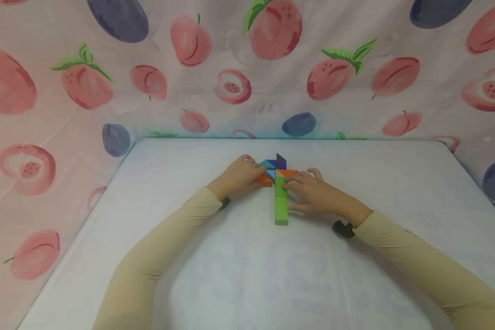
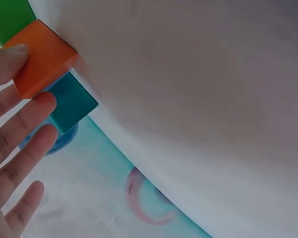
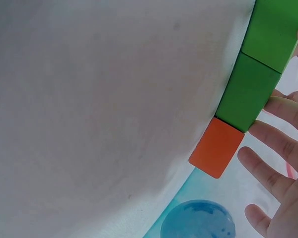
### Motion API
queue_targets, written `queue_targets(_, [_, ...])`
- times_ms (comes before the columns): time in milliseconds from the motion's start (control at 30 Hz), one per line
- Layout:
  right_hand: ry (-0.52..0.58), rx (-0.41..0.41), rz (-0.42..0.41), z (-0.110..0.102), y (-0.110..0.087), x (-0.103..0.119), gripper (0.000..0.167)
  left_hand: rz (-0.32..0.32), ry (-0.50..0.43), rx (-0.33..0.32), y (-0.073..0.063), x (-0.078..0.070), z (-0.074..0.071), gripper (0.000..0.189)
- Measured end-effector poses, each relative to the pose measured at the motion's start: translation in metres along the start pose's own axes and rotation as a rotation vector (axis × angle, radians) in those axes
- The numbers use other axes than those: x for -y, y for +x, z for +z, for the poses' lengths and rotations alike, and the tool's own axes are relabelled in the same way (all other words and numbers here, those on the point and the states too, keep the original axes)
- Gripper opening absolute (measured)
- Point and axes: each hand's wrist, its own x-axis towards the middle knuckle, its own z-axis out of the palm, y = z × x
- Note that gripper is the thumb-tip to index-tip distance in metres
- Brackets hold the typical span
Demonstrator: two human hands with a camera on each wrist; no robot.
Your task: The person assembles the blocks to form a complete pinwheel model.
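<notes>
Several coloured wooden blocks lie joined on the white table. My left hand point(image 1: 240, 175) pinches an orange block point(image 2: 48, 59) at the left side, its thumb on the near face, with a teal block point(image 2: 72, 104) just beyond. Two green blocks point(image 1: 281, 210) form a strip pointing toward me. Along the strip's right side, my right hand point(image 1: 317, 195) touches the green with fairly straight, spread fingers. An orange triangular block point(image 1: 288, 173) sits at the strip's far end. Behind it are blue pieces and a dark triangular block point(image 1: 280, 160) with its point up. Fingers partly hide the middle pieces.
A white cloth covers the table point(image 1: 239, 275), whose far edge meets a fruit-patterned curtain point(image 1: 272, 101). The curtain also hangs along the left and right sides. Dark wrist-camera mounts point(image 1: 343, 229) show under the sleeves.
</notes>
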Motion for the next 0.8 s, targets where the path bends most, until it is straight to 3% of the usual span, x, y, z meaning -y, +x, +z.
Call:
queue_targets(400, [0.0, 0.015, 0.011, -0.002, 0.001, 0.002, 0.062, 0.01, 0.002, 0.044, 0.003, 0.002, 0.003, 0.035])
queue_targets(800, [0.011, 0.031, 0.02, -0.003, 0.002, 0.002, 0.061, -0.007, 0.023, 0.066, -0.007, 0.003, -0.004, 0.028])
